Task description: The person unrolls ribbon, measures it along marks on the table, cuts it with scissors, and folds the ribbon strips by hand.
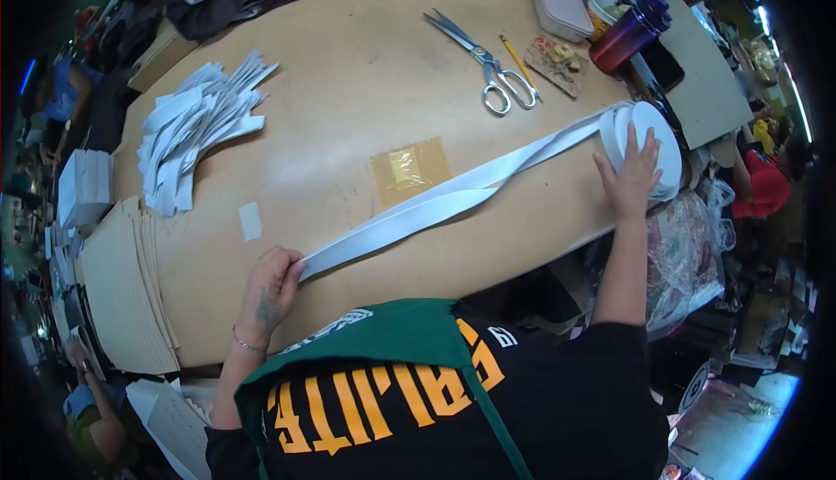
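Observation:
My left hand pinches the near end of a white strip at the table's front left. The strip runs in two layers diagonally across the table, with a twist partway, to a white roll at the right edge. On top of the roll rests my right hand, its fingers spread and pointing away from me. A square of brown tape is stuck on the table just beyond the strip.
Beyond the strip lie silver scissors, a yellow pencil and a cardboard piece. A purple bottle stands at the back right. White cut pieces and beige sheets are at left. Other people sit beyond both sides.

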### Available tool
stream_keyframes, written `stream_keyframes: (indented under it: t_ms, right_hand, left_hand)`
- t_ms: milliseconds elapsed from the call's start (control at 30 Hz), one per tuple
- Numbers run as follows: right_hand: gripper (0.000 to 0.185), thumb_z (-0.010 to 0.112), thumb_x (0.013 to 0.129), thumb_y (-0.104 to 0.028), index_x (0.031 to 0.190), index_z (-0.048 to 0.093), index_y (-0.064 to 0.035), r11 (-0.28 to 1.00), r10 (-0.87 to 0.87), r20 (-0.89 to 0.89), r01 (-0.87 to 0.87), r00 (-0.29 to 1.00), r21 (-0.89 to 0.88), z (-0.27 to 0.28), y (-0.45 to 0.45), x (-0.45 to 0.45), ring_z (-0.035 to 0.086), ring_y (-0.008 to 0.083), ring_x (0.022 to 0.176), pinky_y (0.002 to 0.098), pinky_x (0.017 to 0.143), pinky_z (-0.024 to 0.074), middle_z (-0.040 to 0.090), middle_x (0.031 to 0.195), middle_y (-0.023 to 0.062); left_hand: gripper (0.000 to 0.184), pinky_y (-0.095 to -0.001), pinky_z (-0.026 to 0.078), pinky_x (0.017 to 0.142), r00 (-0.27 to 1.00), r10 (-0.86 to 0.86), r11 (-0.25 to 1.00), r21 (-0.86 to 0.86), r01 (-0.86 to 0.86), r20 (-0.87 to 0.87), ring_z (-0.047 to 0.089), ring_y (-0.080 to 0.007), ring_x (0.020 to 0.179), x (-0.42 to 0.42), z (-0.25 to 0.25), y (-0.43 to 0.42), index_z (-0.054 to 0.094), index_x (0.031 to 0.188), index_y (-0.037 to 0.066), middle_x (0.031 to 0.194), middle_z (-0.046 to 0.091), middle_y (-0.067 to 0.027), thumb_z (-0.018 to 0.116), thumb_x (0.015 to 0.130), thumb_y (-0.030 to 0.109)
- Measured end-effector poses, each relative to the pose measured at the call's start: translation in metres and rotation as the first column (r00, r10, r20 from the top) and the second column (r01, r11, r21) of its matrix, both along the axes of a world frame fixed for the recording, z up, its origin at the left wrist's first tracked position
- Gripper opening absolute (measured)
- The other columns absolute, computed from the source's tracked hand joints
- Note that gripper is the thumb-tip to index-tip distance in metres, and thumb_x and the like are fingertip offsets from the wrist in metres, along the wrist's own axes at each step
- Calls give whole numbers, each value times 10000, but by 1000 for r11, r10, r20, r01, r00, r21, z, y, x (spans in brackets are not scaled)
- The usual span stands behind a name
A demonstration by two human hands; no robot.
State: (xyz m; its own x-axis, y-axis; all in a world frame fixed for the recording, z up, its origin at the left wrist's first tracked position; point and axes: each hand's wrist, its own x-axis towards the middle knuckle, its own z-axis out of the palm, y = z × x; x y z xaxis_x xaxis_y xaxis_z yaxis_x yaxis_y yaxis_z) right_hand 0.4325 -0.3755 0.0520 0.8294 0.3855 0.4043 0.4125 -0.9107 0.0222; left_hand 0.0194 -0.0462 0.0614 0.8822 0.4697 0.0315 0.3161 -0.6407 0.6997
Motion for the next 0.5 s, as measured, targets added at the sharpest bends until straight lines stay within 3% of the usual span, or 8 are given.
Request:
stream_keyframes:
  t_ms: [133,233,267,300,367,400,467,500]
  right_hand:
    - [701,628,837,-322,1443,280,-266,992,41,107,-28,993,-123,-72,-55,70,222,319,1386,698,1007,199,237,1502,103]
    - [741,668,809,-290,1441,280,-285,997,9,24,-7,1000,-75,-50,-40,53,230,304,1383,723,973,212,229,1504,109]
    - [742,713,771,-268,1412,343,-211,999,-31,41,30,999,12,-30,-5,23,276,311,1356,656,1012,238,300,1467,134]
    - [723,723,761,-260,1388,376,-163,975,207,-55,-201,977,97,-17,36,-10,294,314,1350,583,1041,242,334,1446,138]
    - [694,742,741,-243,1340,441,-67,758,638,-184,-570,748,317,4,116,-92,329,319,1338,436,1099,251,403,1404,146]
    - [671,750,740,-279,1318,467,-91,530,847,-207,-740,490,414,14,153,-139,372,314,1307,463,1092,246,454,1356,139]
    - [652,745,735,-351,1286,481,-126,278,953,-241,-845,184,456,18,204,-206,423,311,1248,528,1045,283,488,1304,125]
    - [507,725,765,-330,1191,559,-111,299,939,-305,-809,156,506,16,221,-222,454,284,1217,544,1053,262,558,1204,100]
  left_hand:
    - [40,-346,431,640,1000,10,998,55,-11,21,536,-277,689,-6,5,6,576,831,5,732,536,-126,584,850,39]
    - [45,-359,440,645,999,-40,988,151,34,36,546,-295,711,-2,9,5,576,833,9,754,548,-128,596,839,49]
    - [45,-367,443,649,998,-56,978,203,47,39,549,-303,721,0,10,4,575,833,13,761,553,-128,600,833,50]
    - [47,-375,447,653,997,-71,965,255,58,42,552,-311,730,2,10,3,574,833,16,768,558,-128,605,826,51]
    - [47,-382,452,650,996,-88,943,324,75,28,558,-315,747,7,17,2,572,826,24,782,566,-122,611,816,48]
    - [49,-385,455,649,995,-102,928,362,90,13,561,-317,755,8,22,2,571,823,29,788,570,-120,614,810,47]
    - [52,-385,457,641,994,-110,912,399,96,12,562,-319,752,13,32,3,567,815,38,793,570,-121,616,799,40]
    - [56,-385,458,638,994,-109,904,417,91,19,562,-320,750,15,35,5,565,811,43,795,570,-122,617,793,36]
